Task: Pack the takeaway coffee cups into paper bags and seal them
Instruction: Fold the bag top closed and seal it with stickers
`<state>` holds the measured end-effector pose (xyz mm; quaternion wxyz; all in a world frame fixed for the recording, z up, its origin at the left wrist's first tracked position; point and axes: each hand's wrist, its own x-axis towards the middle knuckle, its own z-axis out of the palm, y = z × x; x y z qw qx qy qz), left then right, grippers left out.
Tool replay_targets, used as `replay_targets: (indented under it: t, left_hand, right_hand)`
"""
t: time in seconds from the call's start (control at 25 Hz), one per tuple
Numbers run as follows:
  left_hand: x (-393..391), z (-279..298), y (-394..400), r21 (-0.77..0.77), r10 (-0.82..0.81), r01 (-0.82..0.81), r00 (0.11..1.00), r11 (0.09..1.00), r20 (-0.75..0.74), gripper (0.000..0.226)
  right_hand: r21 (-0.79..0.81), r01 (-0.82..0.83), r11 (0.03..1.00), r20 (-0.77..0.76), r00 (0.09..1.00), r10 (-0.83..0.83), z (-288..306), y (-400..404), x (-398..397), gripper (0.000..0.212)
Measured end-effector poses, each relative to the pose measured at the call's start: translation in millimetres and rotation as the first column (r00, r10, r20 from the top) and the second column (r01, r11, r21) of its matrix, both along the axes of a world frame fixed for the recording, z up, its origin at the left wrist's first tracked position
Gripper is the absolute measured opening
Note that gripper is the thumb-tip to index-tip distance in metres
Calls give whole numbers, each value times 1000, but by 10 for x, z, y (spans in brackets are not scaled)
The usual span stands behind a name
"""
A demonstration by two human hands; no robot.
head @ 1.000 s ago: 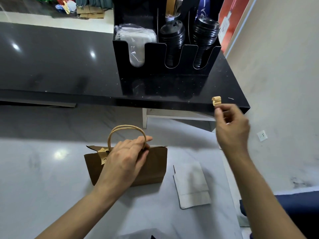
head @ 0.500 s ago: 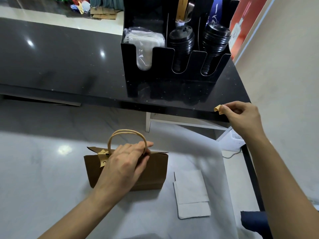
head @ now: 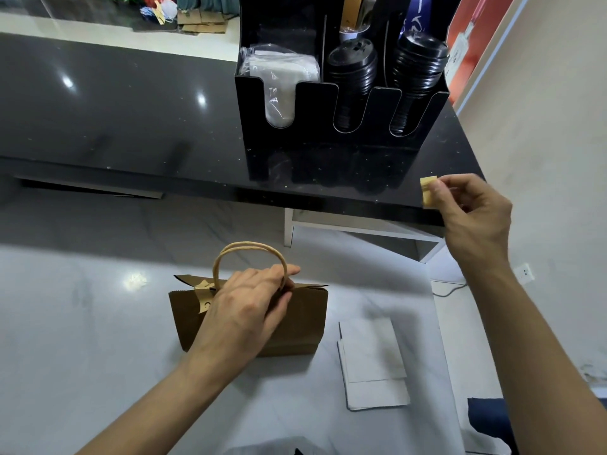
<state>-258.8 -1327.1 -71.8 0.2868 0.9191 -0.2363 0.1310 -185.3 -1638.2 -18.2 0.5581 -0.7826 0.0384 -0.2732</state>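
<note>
We see the left hand [head: 244, 310] on the top of the brown paper bag [head: 297, 323], fingers curled over the folded rim and thumb against the front face, pinching the bag's mouth closed. The index finger lies against the right leg of the twisted-paper handles [head: 230, 252], which stand upright in an arch above the hand. A tan sticker [head: 204, 298] is folded over the rim just left of the hand. The bag stands upright on the white marble counter [head: 82, 339]; we cannot tell what is inside it.

The right hand [head: 473, 211] is raised at the front edge of the black raised counter [head: 115, 126], well apart from the bag. Thumb and forefinger pinch a small tan sticker strip [head: 428, 192]; the other fingers are curled in.

A black organiser [head: 315, 149] sits on the raised counter, behind and left of the right hand. Its left slot holds a plastic-wrapped white stack [head: 279, 73]; the two other slots hold stacks of black cup lids [head: 353, 70].

A flat white folded paper bag [head: 374, 359] lies on the marble, just right of the brown bag, not touching it. A wall socket [head: 525, 272] shows beyond the right forearm.
</note>
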Motion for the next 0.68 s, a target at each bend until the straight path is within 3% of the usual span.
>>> replay_targets:
  t: [0.08, 0.2, 0.28, 0.48, 0.68]
  left_hand:
    - [1, 5, 4, 3, 1, -1, 1000, 1000, -4, 44]
    - [-4, 16, 5, -4, 0, 0, 1000, 1000, -13, 44]
    - [-8, 13, 3, -17, -4, 4, 1000, 1000, -15, 43]
    - [-6, -1, 19, -21, -21, 21, 999, 1000, -27, 40]
    - [-29, 6, 16, 3, 4, -4, 1000, 1000, -28, 38]
  right_hand:
    - [34, -119, 992, -29, 992, 120, -42, 194, -95, 5]
    - [-175, -279, 944, -130, 957, 259, -230, 442, -261, 5]
    - [-194, -347, 917, -182, 932, 314, -358, 600, -349, 8]
    - [150, -423, 893, -231, 864, 448, -551, 996, -464, 6]
    - [275, -430, 860, -276, 822, 499, -632, 1157, -558, 4]
